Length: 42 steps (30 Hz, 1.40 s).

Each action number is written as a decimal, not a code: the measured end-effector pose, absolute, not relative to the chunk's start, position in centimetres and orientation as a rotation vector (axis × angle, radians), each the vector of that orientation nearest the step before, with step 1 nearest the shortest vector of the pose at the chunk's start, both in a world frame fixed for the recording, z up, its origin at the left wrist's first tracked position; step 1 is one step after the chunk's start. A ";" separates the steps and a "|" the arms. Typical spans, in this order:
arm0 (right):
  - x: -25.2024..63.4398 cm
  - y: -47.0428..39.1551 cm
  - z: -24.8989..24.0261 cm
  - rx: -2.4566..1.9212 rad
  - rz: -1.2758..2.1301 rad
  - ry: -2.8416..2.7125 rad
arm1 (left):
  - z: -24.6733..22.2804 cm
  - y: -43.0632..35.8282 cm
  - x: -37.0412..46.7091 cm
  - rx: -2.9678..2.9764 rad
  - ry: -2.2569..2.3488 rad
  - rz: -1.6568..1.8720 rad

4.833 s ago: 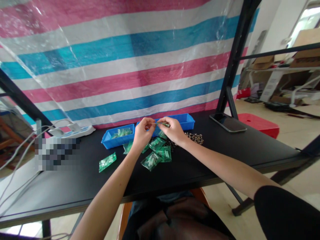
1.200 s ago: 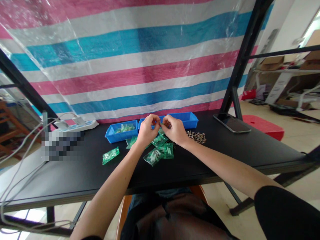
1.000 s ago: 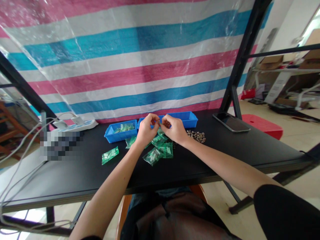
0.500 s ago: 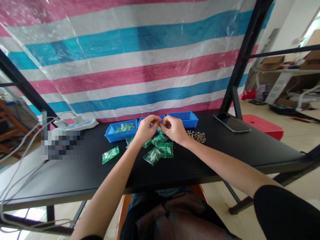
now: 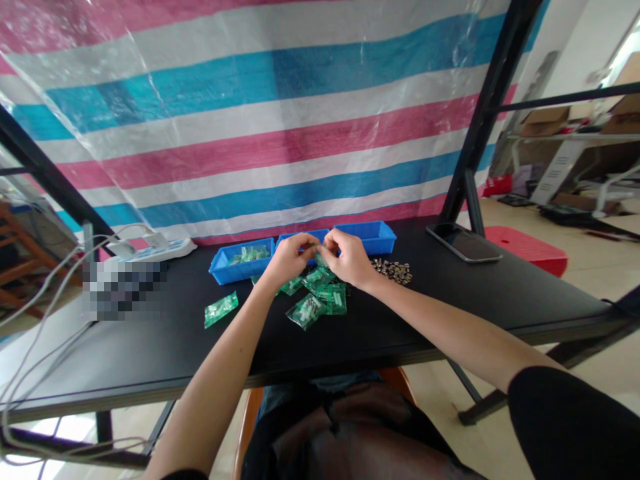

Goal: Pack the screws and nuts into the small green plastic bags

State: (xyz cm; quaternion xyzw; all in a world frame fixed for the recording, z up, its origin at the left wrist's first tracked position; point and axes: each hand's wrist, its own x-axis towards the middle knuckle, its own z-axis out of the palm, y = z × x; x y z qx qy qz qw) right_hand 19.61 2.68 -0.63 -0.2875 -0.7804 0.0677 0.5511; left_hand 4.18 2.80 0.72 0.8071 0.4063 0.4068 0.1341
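Note:
My left hand [image 5: 290, 260] and my right hand [image 5: 349, 257] meet over the middle of the black table, fingertips pinched on a small green packet [image 5: 321, 259] that is mostly hidden. Below them lie several green packets [image 5: 306, 311] with pale pieces inside. A pile of small metal parts [image 5: 395, 271] sits just right of my right hand. Behind the hands is a blue tray [image 5: 367, 240], with another partly covered by my fingers. The left blue tray [image 5: 240, 272] holds more green packets. One packet [image 5: 221, 309] lies apart at the left.
A phone [image 5: 463, 243] lies at the right of the table [image 5: 480, 293]. At the left are a power strip [image 5: 170, 251], cables and a blurred-out item. A striped sheet [image 5: 280, 147] hangs behind; a red stool [image 5: 525, 248] stands beyond the right edge.
My left hand has shifted slightly left and down, and its fingers now lie closer together. My right hand has hardly moved. The packets on the table look unchanged.

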 end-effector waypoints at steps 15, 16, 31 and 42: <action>19.3 2.2 -0.4 -0.802 0.337 -1.649 | 0.7 2.7 4.3 2.239 1.193 1.242; 19.3 2.2 -0.4 -0.809 0.330 -1.640 | 0.7 2.7 4.3 2.241 1.196 1.239; 19.7 3.0 -0.8 -0.824 0.209 -1.813 | 0.6 2.7 4.3 2.315 1.297 1.191; 19.5 2.9 -0.8 -0.802 0.147 -1.881 | 0.4 3.0 4.4 2.370 1.287 1.192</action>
